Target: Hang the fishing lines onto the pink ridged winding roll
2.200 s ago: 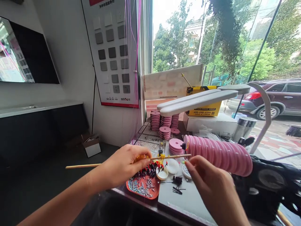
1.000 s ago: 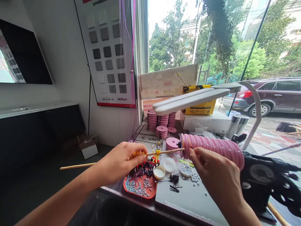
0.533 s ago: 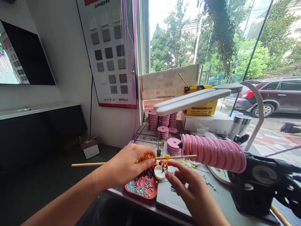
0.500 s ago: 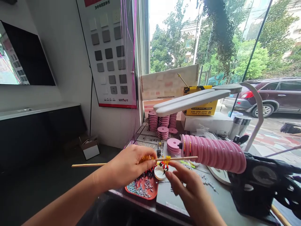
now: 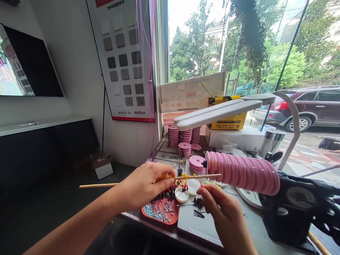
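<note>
My left hand (image 5: 152, 182) is closed around a thin wooden stick (image 5: 98, 186) that lies crosswise, one end far out to the left. Yellow loops (image 5: 186, 176) sit on the stick beside my fingers, and small red and black pieces (image 5: 183, 186) dangle below them. To the right, my right hand (image 5: 219, 202) pinches its thumb and forefinger together just under the stick's right end. A small red piece (image 5: 201, 183) shows at those fingertips; the rest is hidden. Beneath the hanging pieces is a small round white dish (image 5: 182, 199).
A red tray (image 5: 171, 222) with many small metal parts lies below my left hand. Pink spools (image 5: 241, 173) fill a black machine's shaft at right; more pink spools (image 5: 173, 136) stand stacked behind. A white lamp (image 5: 217, 115) overhangs the table. Black pieces (image 5: 198, 213) lie nearby.
My right hand has moved right, away from the hanging pieces, and its fingertips have come together. The left hand still grips the stick, almost in place.
</note>
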Action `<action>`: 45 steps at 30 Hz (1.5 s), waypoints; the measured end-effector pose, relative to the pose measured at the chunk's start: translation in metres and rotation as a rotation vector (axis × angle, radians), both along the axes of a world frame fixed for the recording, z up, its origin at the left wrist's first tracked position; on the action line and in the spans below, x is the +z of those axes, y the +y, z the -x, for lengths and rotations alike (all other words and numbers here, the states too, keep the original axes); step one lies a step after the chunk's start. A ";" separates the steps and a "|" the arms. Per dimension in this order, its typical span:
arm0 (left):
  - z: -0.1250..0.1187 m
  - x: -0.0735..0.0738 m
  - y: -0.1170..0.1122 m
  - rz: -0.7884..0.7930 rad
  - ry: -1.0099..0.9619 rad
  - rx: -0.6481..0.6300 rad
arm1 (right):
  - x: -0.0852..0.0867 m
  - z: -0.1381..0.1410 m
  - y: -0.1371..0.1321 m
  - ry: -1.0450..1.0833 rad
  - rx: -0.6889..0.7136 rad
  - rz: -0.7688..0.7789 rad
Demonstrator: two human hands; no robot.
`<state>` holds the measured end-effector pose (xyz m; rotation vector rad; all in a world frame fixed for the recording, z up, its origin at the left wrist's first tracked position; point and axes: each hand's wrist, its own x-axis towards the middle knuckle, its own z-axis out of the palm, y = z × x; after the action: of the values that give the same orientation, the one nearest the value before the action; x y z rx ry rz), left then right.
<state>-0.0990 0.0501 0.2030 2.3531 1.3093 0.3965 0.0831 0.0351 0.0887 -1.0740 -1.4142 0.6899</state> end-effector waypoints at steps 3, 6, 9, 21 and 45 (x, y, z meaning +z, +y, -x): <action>0.003 0.000 0.002 0.020 0.014 0.019 | 0.009 -0.019 -0.004 -0.237 -0.325 -0.182; 0.004 0.000 0.003 0.016 0.027 0.039 | 0.024 -0.037 -0.002 -0.563 -0.622 -0.174; 0.005 0.000 0.003 -0.008 0.018 0.030 | 0.038 -0.046 0.006 -0.838 -0.739 -0.063; -0.003 0.002 0.004 -0.019 0.006 0.000 | 0.033 -0.041 0.000 -0.811 -0.534 0.080; -0.008 0.004 0.002 -0.015 -0.010 -0.043 | 0.004 -0.002 0.009 0.446 0.227 0.144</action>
<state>-0.0909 0.0518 0.2065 2.3838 1.2531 0.4062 0.0850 0.0439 0.0930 -0.8076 -1.1174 1.1341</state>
